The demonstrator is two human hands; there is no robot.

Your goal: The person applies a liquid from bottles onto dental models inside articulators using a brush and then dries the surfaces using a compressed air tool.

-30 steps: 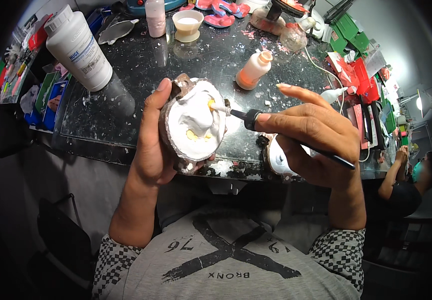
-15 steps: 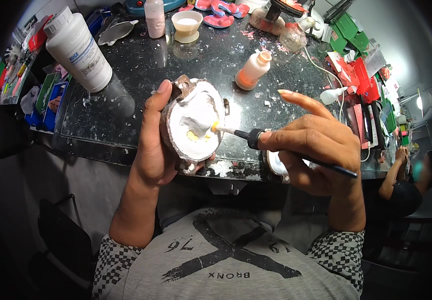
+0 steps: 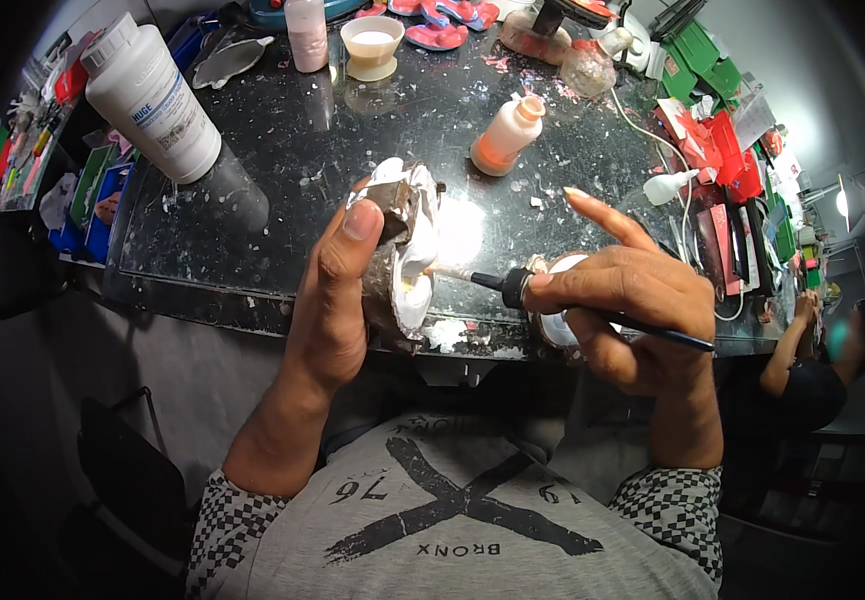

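A black, speckled workbench (image 3: pixel 282 150) is stretching across the upper view, with a tall white jar (image 3: pixel 157 105) standing at its left. Near the bench's front edge, the left hand (image 3: pixel 337 275) is clamping a brown-walled plaster mould (image 3: pixel 397 262), which is leaning nearly edge-on, its white inside facing right. It is probably feeling heavy and rigid, the plaster brittle, so the outer wall is offering the safest hold. The right hand (image 3: pixel 642 300) is pinching a slim, dark-handled brush (image 3: pixel 490 282), likely light and best held by its handle; its tip is meeting or nearly meeting the plaster.
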